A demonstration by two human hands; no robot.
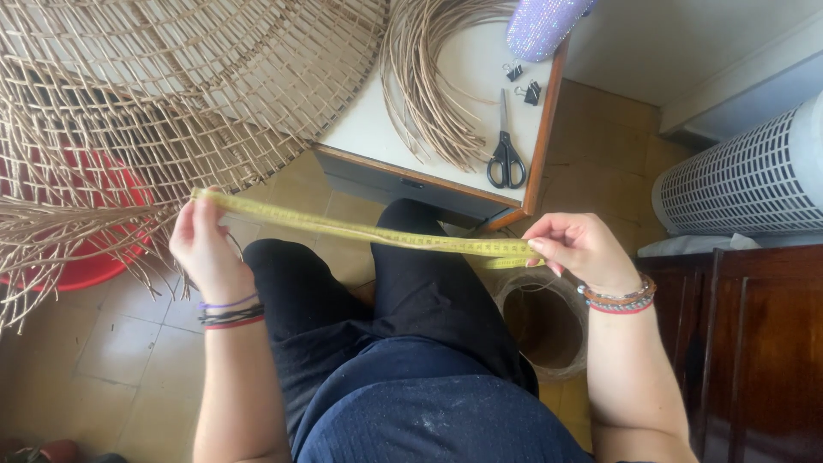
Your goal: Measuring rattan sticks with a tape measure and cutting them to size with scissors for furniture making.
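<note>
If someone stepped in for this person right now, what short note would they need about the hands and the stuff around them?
Left hand: fingers pinch one end of the yellow measuring tape, close to the loose edge of the woven cane panel.
Right hand: fingers pinch the other end; the tape is stretched taut above the lap.
On the small table: a bundle of cane strands, black scissors, two binder clips.
On the floor: a spool of twine by the right knee, a red basin under the panel.
Done: the panel is largely woven. Left: its fringe ends hang loose.
</note>
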